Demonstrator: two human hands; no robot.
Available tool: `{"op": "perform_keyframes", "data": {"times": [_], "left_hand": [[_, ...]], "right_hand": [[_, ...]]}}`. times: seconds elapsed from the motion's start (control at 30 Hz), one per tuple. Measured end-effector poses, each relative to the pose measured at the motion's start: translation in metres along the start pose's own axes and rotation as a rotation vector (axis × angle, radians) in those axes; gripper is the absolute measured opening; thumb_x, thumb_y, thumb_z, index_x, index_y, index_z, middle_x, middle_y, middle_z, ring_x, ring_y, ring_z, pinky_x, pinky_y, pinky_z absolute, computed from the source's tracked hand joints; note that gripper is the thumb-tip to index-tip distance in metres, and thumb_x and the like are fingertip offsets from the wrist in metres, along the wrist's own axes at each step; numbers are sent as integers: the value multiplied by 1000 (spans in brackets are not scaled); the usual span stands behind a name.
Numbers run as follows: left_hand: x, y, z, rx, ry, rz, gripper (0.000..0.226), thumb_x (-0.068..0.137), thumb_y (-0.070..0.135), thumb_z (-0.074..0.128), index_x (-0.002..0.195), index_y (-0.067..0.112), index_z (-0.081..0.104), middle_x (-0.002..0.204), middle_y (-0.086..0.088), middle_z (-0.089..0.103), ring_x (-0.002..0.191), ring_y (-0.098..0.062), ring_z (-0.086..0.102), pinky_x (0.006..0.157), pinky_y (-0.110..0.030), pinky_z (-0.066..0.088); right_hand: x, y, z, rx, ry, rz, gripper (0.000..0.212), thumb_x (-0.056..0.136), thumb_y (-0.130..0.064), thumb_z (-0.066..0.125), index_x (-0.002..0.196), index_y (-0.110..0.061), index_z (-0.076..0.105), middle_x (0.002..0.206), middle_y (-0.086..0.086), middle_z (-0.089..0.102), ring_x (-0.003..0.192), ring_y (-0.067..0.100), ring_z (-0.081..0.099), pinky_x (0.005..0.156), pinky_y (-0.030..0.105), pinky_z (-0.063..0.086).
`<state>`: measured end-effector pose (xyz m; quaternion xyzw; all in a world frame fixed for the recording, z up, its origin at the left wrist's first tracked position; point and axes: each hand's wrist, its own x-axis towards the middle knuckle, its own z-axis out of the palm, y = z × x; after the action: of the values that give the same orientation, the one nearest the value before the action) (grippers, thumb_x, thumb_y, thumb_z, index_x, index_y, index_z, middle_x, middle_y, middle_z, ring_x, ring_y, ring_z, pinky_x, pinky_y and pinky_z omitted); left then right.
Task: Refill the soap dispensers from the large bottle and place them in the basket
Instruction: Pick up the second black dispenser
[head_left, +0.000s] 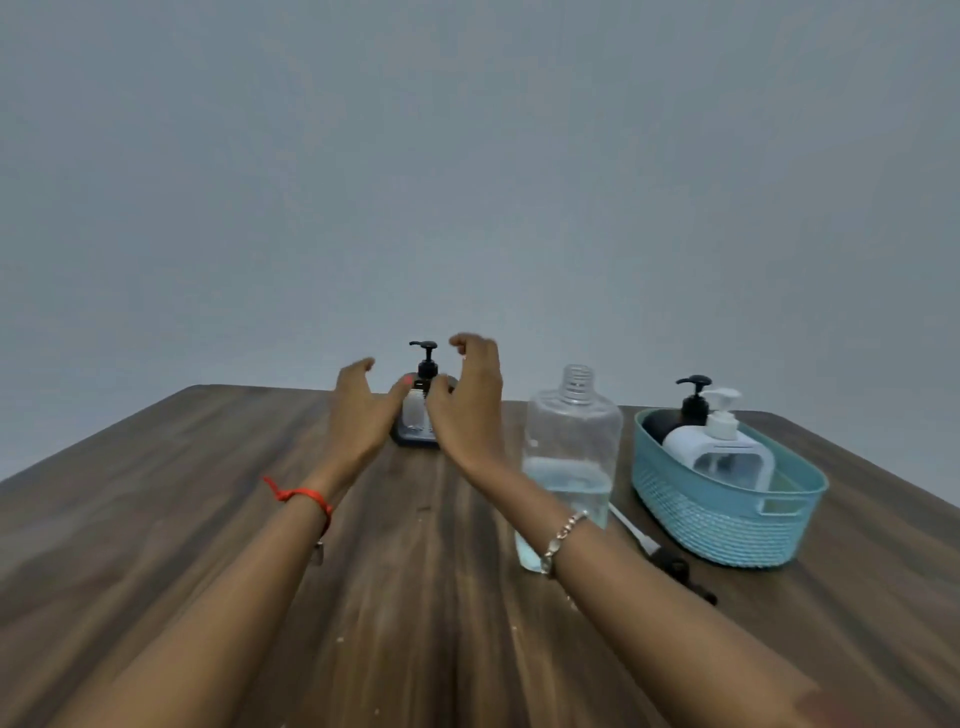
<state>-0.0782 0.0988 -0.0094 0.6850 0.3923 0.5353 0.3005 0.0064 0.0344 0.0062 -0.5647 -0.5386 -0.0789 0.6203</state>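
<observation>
Head view: left hand (362, 415) and right hand (467, 410) flank the clear pump dispenser (415, 418), fingers loosely spread, grasping nothing.

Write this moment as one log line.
left hand: open, beside far dispenser | right hand: open, beside it | large bottle: uncapped, part full | basket: black dispenser, white dispenser inside

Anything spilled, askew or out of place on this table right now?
No spill shows. One thing looks loose: a black pump head with its white tube lies flat on the table, between the large bottle and the basket. The large bottle's threaded neck is uncapped, so the pump may belong to it.
</observation>
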Motion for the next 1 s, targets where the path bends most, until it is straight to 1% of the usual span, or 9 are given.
{"op": "perform_keyframes", "data": {"times": [0.1,0.2,0.3,0.37,0.47,0.6,0.77,0.87,1.0], "left_hand": [[15,-37,8,25,-165,-119,71,91,33,57,146,3,24,154,-11,26,141,-23,26,108,-26,24],[35,-64,22,-9,-196,-188,63,89,32,58,139,1,36,143,-11,44,127,-19,41,70,-11,25],[56,-85,41,-71,-242,-182,43,88,26,61,124,4,53,108,3,52,100,-10,42,54,-12,27],[69,-95,51,-152,-287,-201,25,86,22,64,109,15,59,94,15,56,95,-9,52,60,-8,37],[84,-105,63,-190,-367,-209,33,81,18,68,111,14,56,109,-1,65,101,-16,61,91,-29,48],[89,-110,72,-241,-356,-147,28,82,0,62,81,27,59,81,18,66,70,9,63,60,-4,46],[81,-105,63,-217,-290,-175,25,79,4,67,82,25,55,83,8,64,81,-9,60,77,-25,48],[73,-96,54,-222,-288,-159,18,76,2,72,74,17,60,69,11,66,70,-7,61,59,-14,50],[56,-89,42,-210,-304,-169,34,70,3,78,94,14,57,81,5,61,70,-1,57,51,-6,45]], "right_hand": [[8,38,34,-40,-48,313,51,82,2,44,132,-2,35,135,12,37,125,27,38,97,25,32],[19,72,55,-50,-23,542,58,84,0,47,138,-4,27,141,15,31,128,31,35,99,31,33],[30,95,71,-22,8,649,62,86,-2,47,142,-7,20,144,16,27,130,33,33,102,35,33],[37,105,79,19,15,697,66,86,-1,47,144,-10,16,148,14,23,132,32,31,104,37,33],[43,112,90,65,-19,729,73,83,0,48,146,-15,14,151,10,23,135,30,29,108,38,32],[45,114,98,99,-10,725,67,85,3,43,145,-16,21,146,11,35,133,30,33,107,36,33],[41,104,88,-42,44,772,47,87,-2,50,132,-8,39,137,14,36,126,33,34,99,40,36],[35,92,77,-124,35,800,19,87,-3,53,106,-3,51,131,15,34,119,33,35,87,38,39],[19,71,63,-191,12,732,13,90,-8,53,102,-1,52,130,14,33,118,32,34,85,38,39]]}}
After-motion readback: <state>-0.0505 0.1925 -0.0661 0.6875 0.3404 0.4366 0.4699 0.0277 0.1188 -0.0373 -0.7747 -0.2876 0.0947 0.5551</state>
